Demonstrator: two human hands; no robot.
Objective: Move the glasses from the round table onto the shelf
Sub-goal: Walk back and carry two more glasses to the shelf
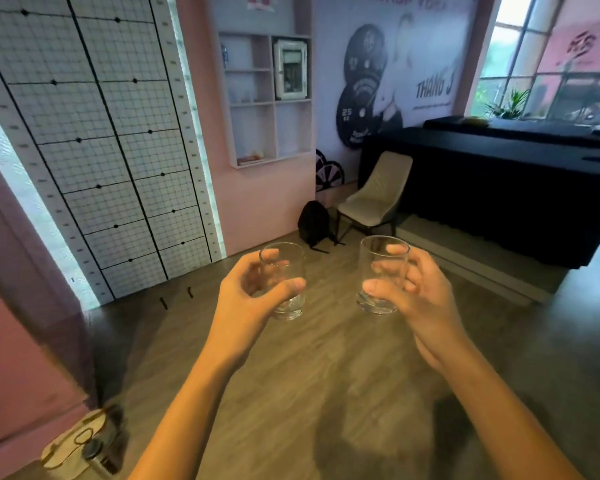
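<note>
Clear glass tumbler (284,282) gripped upright in left hand (253,299); second tumbler (381,275) gripped in right hand (420,299); wall shelf (269,98) far ahead.

your left hand (253,292) hides the near wall of its glass (286,282), and your right hand (416,299) covers much of the other glass (381,271). whatever stands in the wall shelf (269,98) is too small and blurred for you to name. the bottom edge cuts off the smeared object (84,441) at lower left.
</note>
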